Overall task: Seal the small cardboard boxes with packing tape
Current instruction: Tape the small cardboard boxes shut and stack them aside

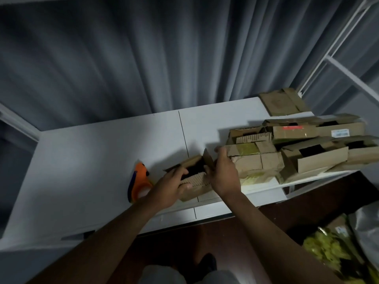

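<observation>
Head view. We see a small open cardboard box [196,181] at the near edge of the white table [92,160], flaps up. The left hand [170,186] grips its near left side, fingers curled over the rim; the right hand [223,173] holds an upright flap. An orange tape dispenser [138,181] lies just left of the box. Further opened boxes [297,148] are piled to the right.

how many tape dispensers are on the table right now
1. The orange tape dispenser lies on the white table, just left of the left hand and the open box. Another could be hidden behind the box pile.
</observation>
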